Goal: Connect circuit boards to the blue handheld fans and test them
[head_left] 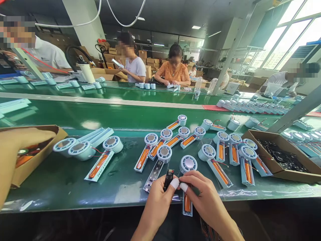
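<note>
"What's nearest?"

"The left hand [158,197] pinches a flat black circuit board [168,180] between white-capped thumb and fingers, its far end left exposed, probably to keep it visible."

"And the right hand [207,191]?"

"Its fingertips are drawn together at the board's four o'clock; whether they grip anything, perhaps something thin, I can't tell."

"Beneath?"

"A smooth pale-blue plastic fan [189,164], round slotted head toward one o'clock, narrow handle toward six. It lies open side up, presumably to keep the orange strip [187,205] accessible."

"Farther?"

"At ten, another fan [164,153] with a speckled board [153,174] along its handle. Between two and three, a cardboard carton [288,175] of small black parts, likely placed for reach."

"Beyond?"

"A glossy green surface [120,117], then, at twelve, a person in orange [173,73]."
</note>
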Demonstrator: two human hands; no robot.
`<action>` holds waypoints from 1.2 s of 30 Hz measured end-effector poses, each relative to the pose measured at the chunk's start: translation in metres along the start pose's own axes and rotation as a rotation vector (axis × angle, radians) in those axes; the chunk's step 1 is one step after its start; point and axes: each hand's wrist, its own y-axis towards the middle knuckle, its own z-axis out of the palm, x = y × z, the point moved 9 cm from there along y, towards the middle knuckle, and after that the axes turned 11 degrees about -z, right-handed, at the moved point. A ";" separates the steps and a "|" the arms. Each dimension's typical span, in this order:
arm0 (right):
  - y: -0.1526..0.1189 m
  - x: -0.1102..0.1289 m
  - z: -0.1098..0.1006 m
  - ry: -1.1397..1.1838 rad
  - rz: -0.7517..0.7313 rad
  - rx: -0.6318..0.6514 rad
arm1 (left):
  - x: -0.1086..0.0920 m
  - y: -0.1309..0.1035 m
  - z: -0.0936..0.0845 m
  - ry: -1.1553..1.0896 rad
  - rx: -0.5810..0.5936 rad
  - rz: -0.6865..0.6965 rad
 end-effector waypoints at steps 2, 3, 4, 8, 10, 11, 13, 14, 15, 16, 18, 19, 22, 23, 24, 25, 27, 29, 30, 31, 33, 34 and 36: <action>0.000 -0.001 0.001 -0.012 0.006 -0.014 | -0.003 -0.002 -0.002 0.049 -0.038 0.017; 0.000 -0.001 0.001 -0.028 0.011 -0.015 | -0.004 -0.003 -0.002 0.070 -0.047 0.023; 0.000 -0.002 0.002 -0.051 0.015 -0.014 | -0.005 -0.004 -0.002 0.087 -0.048 0.028; -0.001 -0.002 0.003 -0.156 -0.013 -0.012 | -0.007 -0.009 -0.003 0.137 -0.061 0.049; -0.001 -0.001 0.003 -0.190 -0.038 -0.015 | -0.010 -0.012 -0.004 0.211 -0.092 0.093; -0.001 0.000 0.003 -0.205 -0.053 -0.017 | -0.012 -0.013 -0.004 0.270 -0.105 0.117; 0.001 0.004 0.003 -0.239 -0.090 -0.015 | -0.015 -0.015 -0.002 0.403 -0.117 0.152; 0.002 0.005 0.003 -0.255 -0.111 -0.009 | -0.015 -0.015 -0.001 0.460 -0.119 0.157; 0.003 0.007 0.003 -0.270 -0.130 -0.002 | -0.015 -0.015 0.000 0.504 -0.119 0.156; 0.004 0.009 0.004 -0.282 -0.144 0.009 | -0.014 -0.014 0.000 0.533 -0.118 0.153; 0.006 0.010 0.005 -0.299 -0.155 0.031 | -0.013 -0.014 0.001 0.566 -0.108 0.148; 0.007 0.011 0.005 -0.308 -0.158 0.039 | -0.013 -0.013 0.002 0.578 -0.104 0.148; 0.007 0.013 0.005 -0.337 -0.169 0.060 | -0.015 -0.013 0.003 0.612 -0.117 0.169; 0.007 0.014 0.005 -0.348 -0.175 0.064 | -0.016 -0.013 0.003 0.621 -0.127 0.184; 0.007 0.015 0.005 -0.362 -0.181 0.067 | -0.018 -0.013 0.004 0.630 -0.137 0.202; 0.006 0.015 0.006 -0.377 -0.186 0.070 | -0.019 -0.014 0.004 0.642 -0.146 0.222; 0.006 0.015 0.007 -0.403 -0.191 0.077 | -0.021 -0.015 0.006 0.679 -0.161 0.255; 0.006 0.014 0.009 -0.413 -0.188 0.084 | -0.021 -0.016 0.006 0.727 -0.176 0.266; 0.006 0.014 0.010 -0.410 -0.187 0.087 | -0.020 -0.016 0.006 0.746 -0.185 0.267; 0.006 0.014 0.012 -0.407 -0.186 0.089 | -0.020 -0.016 0.006 0.758 -0.191 0.268; 0.006 0.013 0.013 -0.395 -0.184 0.085 | -0.020 -0.016 0.005 0.769 -0.192 0.276; 0.006 0.013 0.012 -0.380 -0.177 0.074 | -0.021 -0.016 0.004 0.772 -0.185 0.283; 0.006 0.011 0.008 -0.320 -0.148 0.041 | -0.022 -0.016 0.004 0.790 -0.150 0.286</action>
